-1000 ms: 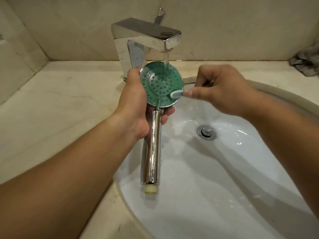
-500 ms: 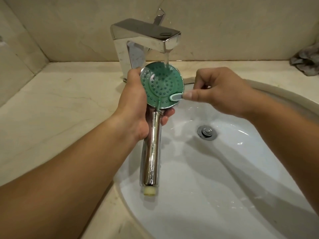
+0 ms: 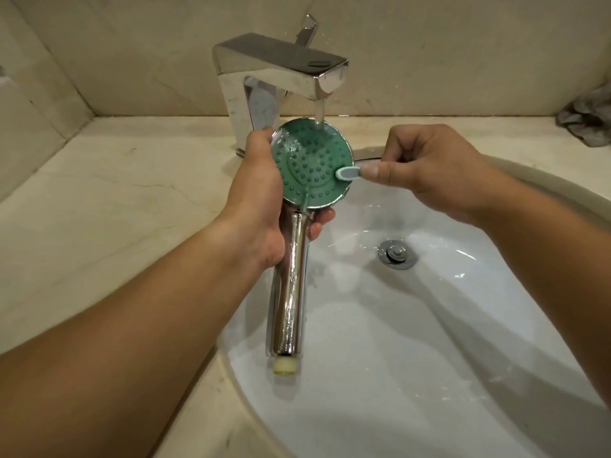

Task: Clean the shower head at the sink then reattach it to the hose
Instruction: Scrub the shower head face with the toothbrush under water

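Beige marble surface [image 3: 99,200] runs left and back, faint veins showing. Matching stone walls [image 3: 463,44] rise behind, meeting second wall at left corner. White oval basin [image 3: 413,375] sunk into surface, wet, chrome drain plug [image 3: 396,253] near middle. Boxy chrome faucet [image 3: 281,64] at back edge, water running. Crumpled grey cloth [image 3: 587,122] far right. Warm, dim light, soft shadows.

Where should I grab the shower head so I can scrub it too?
Grab the shower head by its long shiny handle, coming from the left side, just under the round green face. It is a straight tube your fingers can wrap around. The left hand grips it like that, which leaves the face clear for the brush.
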### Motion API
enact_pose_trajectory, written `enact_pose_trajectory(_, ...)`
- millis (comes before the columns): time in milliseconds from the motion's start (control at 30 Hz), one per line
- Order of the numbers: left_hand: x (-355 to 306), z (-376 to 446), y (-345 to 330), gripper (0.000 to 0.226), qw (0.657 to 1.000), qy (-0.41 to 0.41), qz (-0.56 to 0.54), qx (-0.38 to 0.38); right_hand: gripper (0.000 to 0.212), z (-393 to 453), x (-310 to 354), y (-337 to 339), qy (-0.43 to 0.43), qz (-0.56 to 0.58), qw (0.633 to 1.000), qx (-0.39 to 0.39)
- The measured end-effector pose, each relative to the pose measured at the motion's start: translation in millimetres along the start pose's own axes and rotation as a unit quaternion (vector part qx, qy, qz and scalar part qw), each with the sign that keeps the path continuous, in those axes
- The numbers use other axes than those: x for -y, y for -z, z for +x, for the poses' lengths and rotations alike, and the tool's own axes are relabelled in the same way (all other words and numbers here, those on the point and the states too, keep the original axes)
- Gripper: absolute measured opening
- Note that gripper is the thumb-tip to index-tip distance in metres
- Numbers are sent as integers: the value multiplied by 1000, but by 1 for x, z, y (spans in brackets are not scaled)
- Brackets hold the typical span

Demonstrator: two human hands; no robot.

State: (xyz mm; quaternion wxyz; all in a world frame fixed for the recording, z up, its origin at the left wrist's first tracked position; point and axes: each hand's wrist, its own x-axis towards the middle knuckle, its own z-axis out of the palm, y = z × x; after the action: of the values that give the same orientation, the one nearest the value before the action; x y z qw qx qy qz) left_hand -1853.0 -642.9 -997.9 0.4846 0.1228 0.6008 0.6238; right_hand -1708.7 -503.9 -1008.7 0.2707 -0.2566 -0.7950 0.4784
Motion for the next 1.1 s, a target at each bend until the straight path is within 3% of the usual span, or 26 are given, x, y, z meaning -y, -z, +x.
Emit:
enact_pose_trajectory(200, 2, -2, -3, 63, 1000, -13, 15, 2, 39, 16, 11, -10, 9, 27, 997, -65)
enact_pose_trajectory(367, 3, -2, -5, 66, 999, -18, 37, 9, 40, 25, 19, -19, 26, -14, 996, -88)
enact_pose_trajectory(533, 4, -1, -5, 66, 999, -14, 19, 38, 41, 18, 36, -25, 40, -138, 988, -60)
enact_pose_trajectory(733, 4, 3, -2, 62, 998, -28, -3, 54, 36, 3, 58, -27, 74, -289, 954, 28)
enact_pose_trajectory(867, 4, 3, -2, 68, 998, -31, 24, 52, 36, -3, 59, -20, 60, -309, 946, 79)
enact_pose_trajectory(933, 3, 3, -3, 68, 998, -20, 40, 44, 34, 0, 56, -6, 30, -263, 963, 49)
enact_pose_trajectory(1033, 3, 3, -3, 66, 999, -11, 30, 34, 37, 4, 42, -3, 22, -194, 979, -56)
enact_pose_trajectory(1100, 3, 4, -1, 65, 999, -8, 26, 29, 38, 1, 34, -16, 24, -174, 982, -73)
